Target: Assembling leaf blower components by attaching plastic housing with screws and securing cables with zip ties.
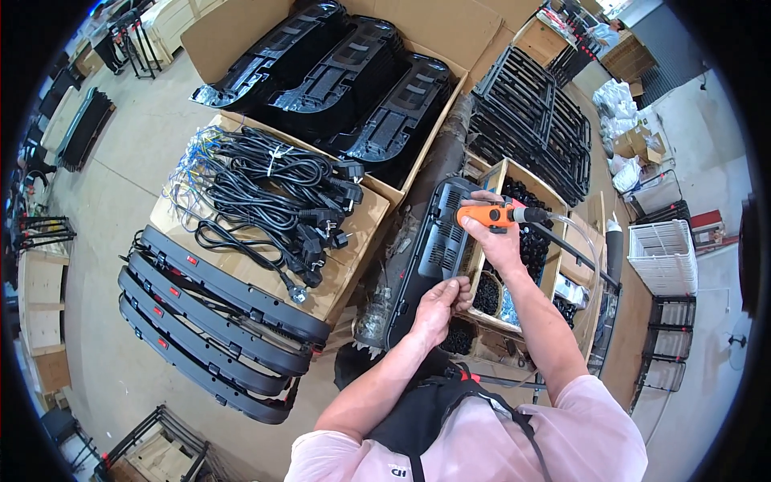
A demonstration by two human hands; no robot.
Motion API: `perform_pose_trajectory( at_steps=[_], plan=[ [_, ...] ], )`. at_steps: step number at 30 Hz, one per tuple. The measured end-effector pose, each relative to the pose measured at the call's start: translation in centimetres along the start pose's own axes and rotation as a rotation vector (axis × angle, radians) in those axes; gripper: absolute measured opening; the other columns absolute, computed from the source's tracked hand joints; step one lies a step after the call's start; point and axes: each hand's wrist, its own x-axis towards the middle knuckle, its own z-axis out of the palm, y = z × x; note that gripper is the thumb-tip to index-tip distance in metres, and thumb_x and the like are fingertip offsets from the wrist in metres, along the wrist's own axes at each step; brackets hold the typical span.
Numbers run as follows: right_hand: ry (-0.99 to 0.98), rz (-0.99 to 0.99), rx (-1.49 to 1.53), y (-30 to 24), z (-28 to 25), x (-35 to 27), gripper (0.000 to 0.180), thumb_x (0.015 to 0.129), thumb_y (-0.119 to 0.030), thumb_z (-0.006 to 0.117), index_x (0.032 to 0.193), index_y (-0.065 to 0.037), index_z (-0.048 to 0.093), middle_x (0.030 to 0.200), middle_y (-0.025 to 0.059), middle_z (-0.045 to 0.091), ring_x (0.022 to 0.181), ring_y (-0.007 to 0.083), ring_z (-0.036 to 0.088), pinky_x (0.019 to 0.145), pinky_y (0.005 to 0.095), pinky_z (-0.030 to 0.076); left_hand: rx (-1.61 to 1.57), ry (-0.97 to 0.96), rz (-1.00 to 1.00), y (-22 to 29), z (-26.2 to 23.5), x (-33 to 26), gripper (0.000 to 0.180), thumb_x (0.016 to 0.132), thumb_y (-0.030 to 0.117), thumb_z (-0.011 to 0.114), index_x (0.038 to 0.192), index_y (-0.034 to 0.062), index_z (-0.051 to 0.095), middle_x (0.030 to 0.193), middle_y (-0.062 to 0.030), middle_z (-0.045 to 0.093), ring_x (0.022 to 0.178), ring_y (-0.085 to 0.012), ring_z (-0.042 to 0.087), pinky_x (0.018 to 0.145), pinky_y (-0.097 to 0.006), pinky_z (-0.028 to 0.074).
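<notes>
Orange plastic fills my right hand: the driver, grip clamped round its body, a clear hose trailing off its rear end toward the right. Its nose points left at the upper part of the black panel, which stands tilted on the worktop between the carton of cables and the wooden box of small black parts. My left hand has its grip closed on the panel's lower right edge, fingers curled over the rim, bracing it. I cannot see the bit tip or any screw; my hand hides that spot.

I judge this the fastening step, with the panel being steadied for a screw near its top edge. The next move, as I read it, calls for the bit seated squarely before I squeeze, the left hand holding firm so the panel does not twist, and the hose kept off the box rim.
</notes>
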Motion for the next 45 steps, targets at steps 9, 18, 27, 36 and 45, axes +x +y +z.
perform_pose_trajectory(
  at_steps=[9,18,27,36,45],
  plan=[
    [-0.133,-0.106,-0.220,-0.4,1.7,2.0,0.031,0.083,-0.010,0.084,0.111,-0.002,0.071,0.105,0.0050,0.073,0.096,0.0138,0.068,0.088,0.0311,0.056,0.235,-0.012,0.017,-0.3,-1.7,-2.1,0.028,0.109,0.022,0.063,0.127,0.0017,0.069,0.092,-0.0009,0.069,0.076,-0.0092,0.065,0.070,-0.025,0.058],
    [-0.087,-0.056,-0.082,0.1,1.1,2.1,0.043,0.084,-0.011,0.084,0.123,-0.003,0.069,0.109,0.0057,0.074,0.102,0.0147,0.070,0.096,0.0316,0.056,0.018,0.031,0.039,-0.1,-1.6,-5.2,0.029,0.107,0.023,0.066,0.127,0.0019,0.069,0.095,-0.0013,0.069,0.078,-0.0120,0.067,0.076,-0.026,0.061],
    [-0.209,0.067,0.121,-4.4,-2.0,-10.5,0.058,0.084,-0.012,0.083,0.135,0.002,0.058,0.124,0.0200,0.074,0.119,0.0253,0.070,0.108,0.0407,0.054,-0.412,0.077,0.102,-0.5,-3.5,-5.3,0.035,0.111,0.029,0.058,0.132,0.0023,0.065,0.096,-0.0022,0.070,0.082,-0.0145,0.069,0.077,-0.029,0.062],
    [-0.237,0.082,0.188,-3.1,-3.2,-13.7,0.056,0.086,-0.012,0.083,0.134,0.001,0.057,0.125,0.0203,0.073,0.122,0.0265,0.068,0.109,0.0424,0.054,-0.429,0.002,0.107,-1.0,-3.7,-5.4,0.030,0.111,0.029,0.057,0.129,0.0046,0.062,0.096,-0.0017,0.067,0.084,-0.0142,0.067,0.076,-0.026,0.061],
    [-0.268,0.104,0.162,-3.6,-3.3,-14.4,0.057,0.086,-0.013,0.083,0.135,0.001,0.058,0.124,0.0190,0.074,0.121,0.0244,0.069,0.108,0.0402,0.054,-0.428,-0.209,0.100,-1.4,-4.6,-6.2,0.033,0.113,0.029,0.053,0.136,0.0060,0.060,0.100,-0.0024,0.062,0.091,-0.0153,0.061,0.087,-0.032,0.057]
  ],
)
